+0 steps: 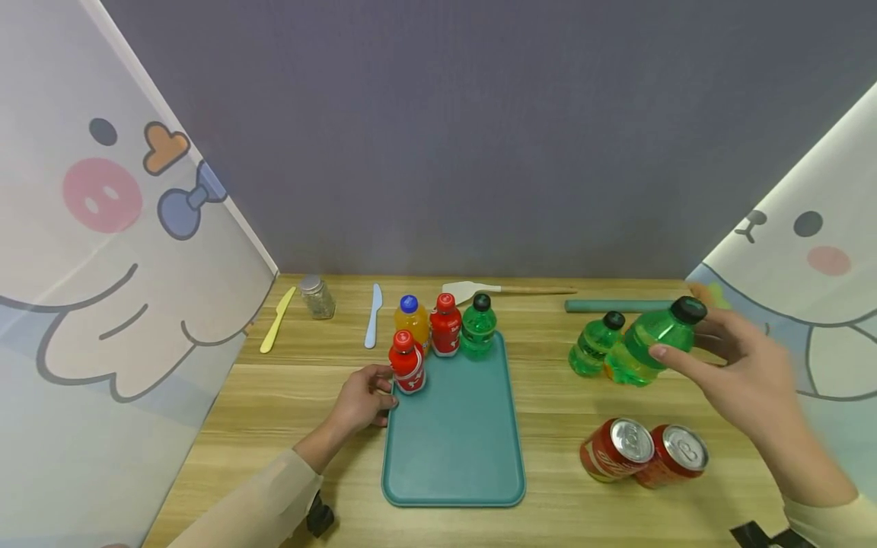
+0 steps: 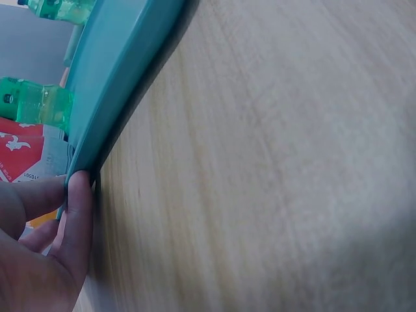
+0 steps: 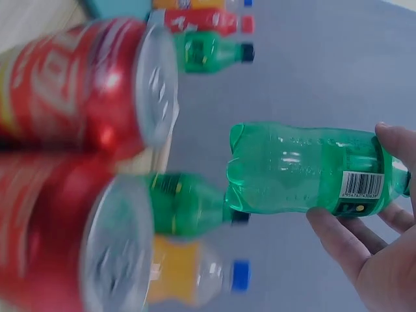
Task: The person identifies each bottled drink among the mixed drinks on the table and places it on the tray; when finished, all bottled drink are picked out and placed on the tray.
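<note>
My left hand (image 1: 363, 396) pinches the left rim of a teal tray (image 1: 455, 449) between thumb and fingers, beside a red-capped bottle (image 1: 407, 365). Also at the tray's far end stand an orange-drink bottle (image 1: 411, 323) with a blue cap, a second red bottle (image 1: 445, 327) and a green bottle (image 1: 478, 327). On the right side, my right hand (image 1: 743, 365) holds another green bottle (image 3: 292, 169) by its upper part, raised and tilted. Close behind it stands a green bottle (image 1: 594, 346); a second orange-drink bottle (image 3: 179, 270) shows in the right wrist view, mostly hidden in the head view.
Two red cans (image 1: 617, 449) stand together at the right front. Along the back lie a white spatula (image 1: 507, 290) and a dark green stick (image 1: 617, 305). To the left are a yellow knife (image 1: 277, 321), a small jar (image 1: 318, 297) and a blue knife (image 1: 373, 316).
</note>
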{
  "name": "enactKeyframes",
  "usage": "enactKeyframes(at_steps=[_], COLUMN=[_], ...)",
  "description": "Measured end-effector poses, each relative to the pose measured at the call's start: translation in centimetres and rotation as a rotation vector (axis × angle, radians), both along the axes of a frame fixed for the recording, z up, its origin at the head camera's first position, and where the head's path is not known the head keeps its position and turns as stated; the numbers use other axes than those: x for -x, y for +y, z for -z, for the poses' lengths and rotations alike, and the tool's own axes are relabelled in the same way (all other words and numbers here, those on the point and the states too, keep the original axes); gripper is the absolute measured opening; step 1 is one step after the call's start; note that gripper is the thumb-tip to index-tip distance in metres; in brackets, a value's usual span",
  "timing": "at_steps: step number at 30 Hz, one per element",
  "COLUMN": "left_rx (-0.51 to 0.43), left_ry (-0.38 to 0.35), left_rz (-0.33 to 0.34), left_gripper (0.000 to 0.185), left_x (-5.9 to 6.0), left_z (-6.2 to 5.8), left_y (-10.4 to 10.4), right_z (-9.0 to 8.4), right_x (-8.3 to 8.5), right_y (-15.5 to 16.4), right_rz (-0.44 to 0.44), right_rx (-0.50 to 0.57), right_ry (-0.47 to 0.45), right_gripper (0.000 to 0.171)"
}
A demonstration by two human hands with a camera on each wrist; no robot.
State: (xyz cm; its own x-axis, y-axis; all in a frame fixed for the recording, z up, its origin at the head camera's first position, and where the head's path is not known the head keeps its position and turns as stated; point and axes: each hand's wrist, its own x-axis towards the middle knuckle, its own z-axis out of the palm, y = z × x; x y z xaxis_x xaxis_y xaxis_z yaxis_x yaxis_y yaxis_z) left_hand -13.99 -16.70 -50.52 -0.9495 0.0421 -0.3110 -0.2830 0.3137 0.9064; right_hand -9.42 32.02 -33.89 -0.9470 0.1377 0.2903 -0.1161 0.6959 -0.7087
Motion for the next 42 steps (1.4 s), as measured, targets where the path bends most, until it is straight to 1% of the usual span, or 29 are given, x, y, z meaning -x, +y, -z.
enactKeyframes(at_steps=[2,7,13,17,20,27,35,42], left_rx=[0.004,0.008,0.006,0.007,0.001,-0.012,-0.002,-0.004], left_ry=[0.004,0.013,0.011,0.012,0.011,0.008,0.006,0.008], left_rz=[-0.002,0.003,0.007,0.004,0.0,0.006,0.003,0.01], left_gripper=[0.053,0.053,0.053,0.054,0.054,0.053,0.052,0.052], left_x=[0.0,0.0,-0.2,-0.1,0.0,-0.1,0.0,0.0], left_z=[-0.1,-0.3,-0.2,-0.1,0.0,-0.3,-0.3,0.0], left_y=[0.0,0.0,0.0,0.0,0.0,0.0,0.0,-0.1], right_z=[-0.2,-0.5,-0.3,0.3,0.9,2.2,4.1,5.4], right_x=[0.2,0.7,1.1,1.6,2.0,3.2,4.7,5.5], right_y=[-1.3,-4.2,-7.5,-9.4,-10.6,-13.4,-16.5,-19.2], right_rz=[-0.036,-0.12,-0.163,-0.196,-0.234,-0.313,-0.347,-0.377], right_rx=[0.017,0.031,0.03,0.04,0.054,0.114,0.162,0.177], right_ry=[0.02,0.035,0.021,0.027,0.016,-0.018,-0.073,-0.114], right_gripper=[0.049,0.052,0.052,0.052,0.056,0.06,0.063,0.061])
